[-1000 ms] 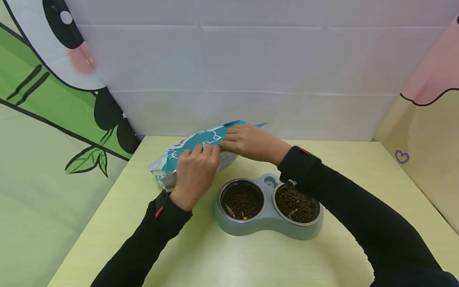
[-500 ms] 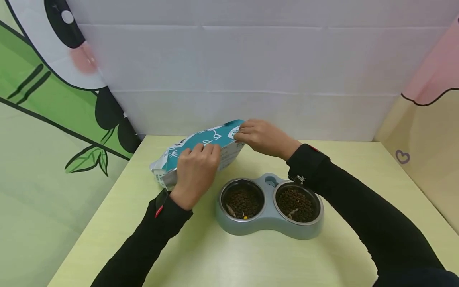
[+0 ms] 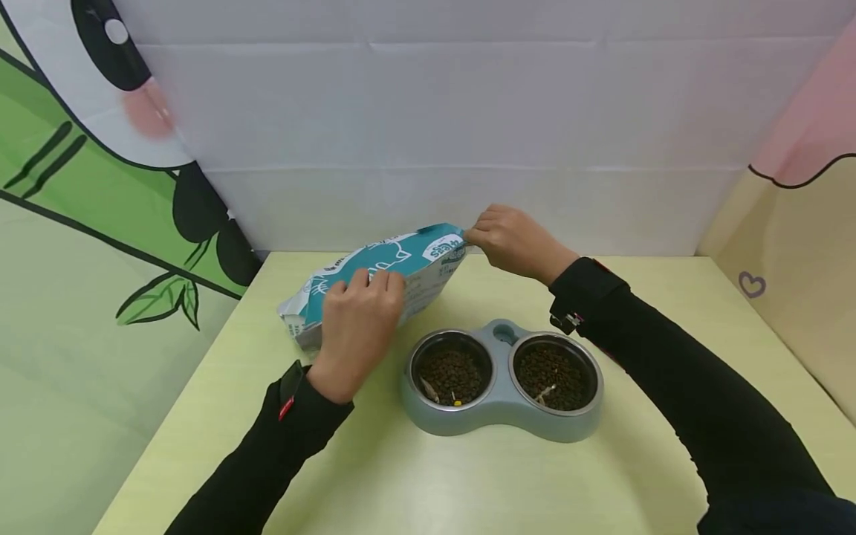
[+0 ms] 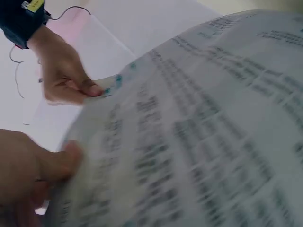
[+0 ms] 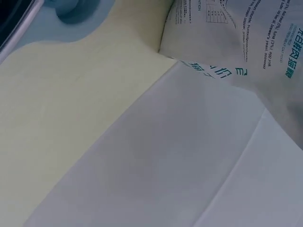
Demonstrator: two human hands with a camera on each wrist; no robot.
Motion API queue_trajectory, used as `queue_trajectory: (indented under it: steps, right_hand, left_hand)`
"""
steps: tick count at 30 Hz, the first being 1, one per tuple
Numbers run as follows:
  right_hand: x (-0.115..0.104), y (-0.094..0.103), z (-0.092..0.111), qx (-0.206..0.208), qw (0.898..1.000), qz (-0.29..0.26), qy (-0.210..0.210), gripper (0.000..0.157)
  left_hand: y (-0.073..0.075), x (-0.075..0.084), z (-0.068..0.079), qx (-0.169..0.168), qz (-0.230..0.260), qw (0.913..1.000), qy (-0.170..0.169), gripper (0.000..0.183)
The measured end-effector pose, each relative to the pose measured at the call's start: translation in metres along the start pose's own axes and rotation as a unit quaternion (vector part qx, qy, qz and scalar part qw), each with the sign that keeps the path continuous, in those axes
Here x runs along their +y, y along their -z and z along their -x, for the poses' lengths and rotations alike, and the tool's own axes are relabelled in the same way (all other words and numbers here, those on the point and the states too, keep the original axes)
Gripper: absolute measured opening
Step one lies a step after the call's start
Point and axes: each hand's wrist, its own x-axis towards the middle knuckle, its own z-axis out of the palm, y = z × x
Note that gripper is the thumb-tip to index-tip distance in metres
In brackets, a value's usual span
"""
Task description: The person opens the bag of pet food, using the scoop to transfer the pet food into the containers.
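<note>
A teal and white pet food bag [image 3: 428,256] lies tilted at the back left of the table in the head view; its printed side [image 4: 199,123] fills much of the left wrist view. My left hand [image 3: 364,327] grips the bag's near edge with curled fingers, the thumb hidden from above. At the bag's far right corner, my right hand [image 3: 515,241] pinches the edge between thumb and fingers, as the left wrist view also shows. In the right wrist view, only the bag [image 5: 236,38] appears at the upper right, the right hand being out of sight.
Just in front of the bag, a blue-grey double feeder [image 3: 501,420] stands on the pale yellow table [image 3: 428,483]. Brown kibble lies in its left bowl [image 3: 451,375] and right bowl [image 3: 555,375]. A white wall sheet [image 3: 428,134] rises behind the table.
My right hand has slid rightwards along the bag's edge, from beside the left hand out to the far corner, uncovering more of the teal print. The left hand keeps its grip almost unmoved.
</note>
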Motion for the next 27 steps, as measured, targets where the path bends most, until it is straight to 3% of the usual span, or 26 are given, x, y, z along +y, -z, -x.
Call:
queue_trajectory:
  steps: [6, 9, 13, 17, 27]
  right_hand:
    - [0.009, -0.001, -0.001, -0.007, 1.0, -0.006, 0.002, 0.01]
    - [0.015, 0.001, 0.001, -0.026, 1.0, 0.001, 0.003, 0.016]
    - [0.023, 0.003, 0.007, -0.047, 0.999, 0.014, -0.012, 0.019]
    - [0.024, 0.003, 0.008, -0.05, 0.998, 0.001, -0.029, 0.016]
    - [0.029, 0.009, -0.018, -0.009, 0.997, -0.002, -0.072, 0.012]
  left_hand:
    - [0.021, -0.006, 0.015, -0.042, -0.021, 0.9981, 0.039, 0.017]
    - [0.031, -0.014, 0.027, -0.041, -0.011, 0.9975, 0.056, 0.022]
    - [0.034, -0.024, 0.037, -0.005, 0.019, 0.9982, 0.056, 0.021]
    - [0.027, -0.031, 0.039, 0.041, 0.051, 0.9971, 0.039, 0.016]
    - [0.015, -0.063, 0.016, 0.135, 0.055, 0.988, 0.051, 0.023]
